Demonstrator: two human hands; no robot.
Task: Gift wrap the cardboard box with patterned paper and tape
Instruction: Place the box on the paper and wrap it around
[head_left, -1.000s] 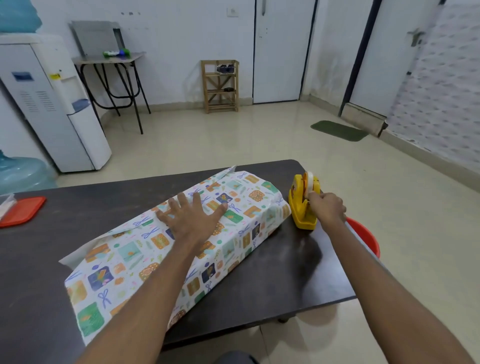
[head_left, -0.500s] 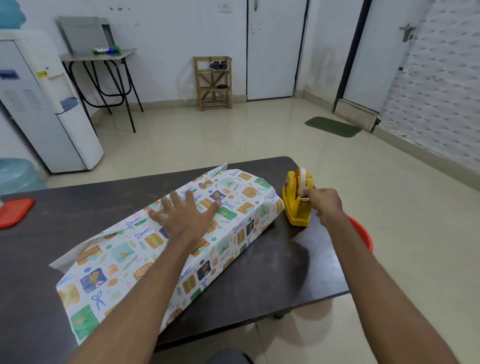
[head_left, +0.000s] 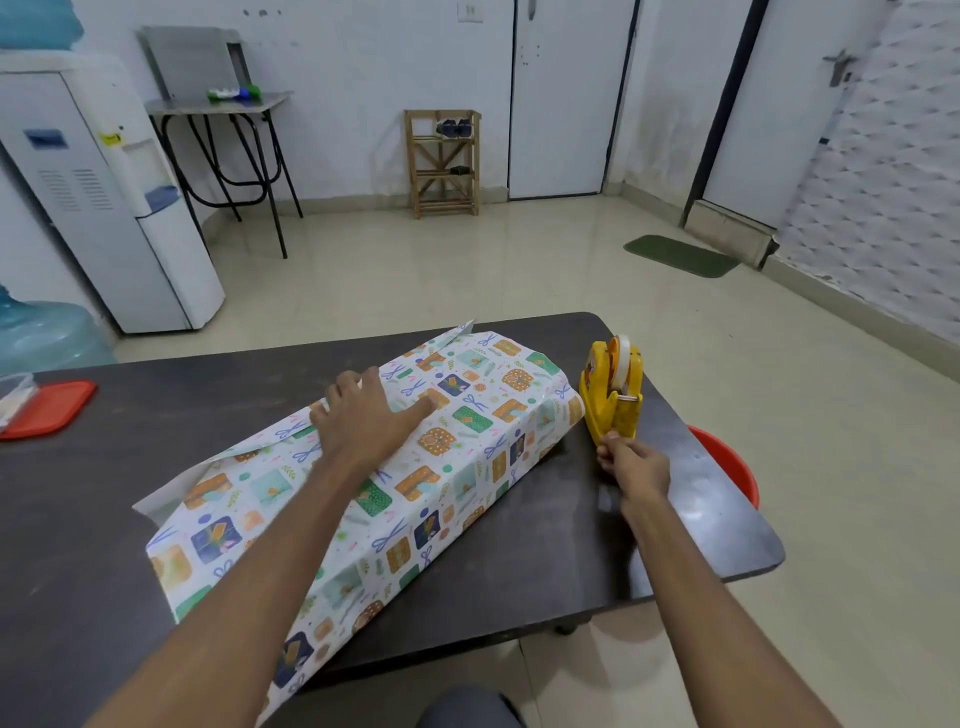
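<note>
Head cam, nearest stuff first. Right up close, loose end of the patterned paper (head_left: 457, 467) spilling off the near edge of the dark table (head_left: 561, 530), not folded in yet. Can't actually see the cardboard box, totally buried under that wrap, lying diagonal across the tabletop.

Bit further along, left hand (head_left: 371, 421) planted palm-down on top of the bundle, fingers straight and spread, right by the long paper edge. Probably there to pin the overlap against springing open with the other hand busy.

Over on the right, right hand (head_left: 631, 462) with thumb and fingertips pinched together just at the foot of the yellow tape dispenser (head_left: 605, 410). Guessing a pinch on the tape end off the tape roll (head_left: 623, 358), but clear film, so can't really make it out. Makes sense parking the dispenser just beside the far end of the package: one-handed reach, no letting go of the seam.

Red tub (head_left: 730, 462) tucked below the table's right edge, red lid (head_left: 49, 408) way off at the left. Beyond all that, floor, water cooler (head_left: 119, 208), wooden shoe rack (head_left: 442, 163) against the back wall.

Next up, probably tearing off a strip and sticking the seam down.
</note>
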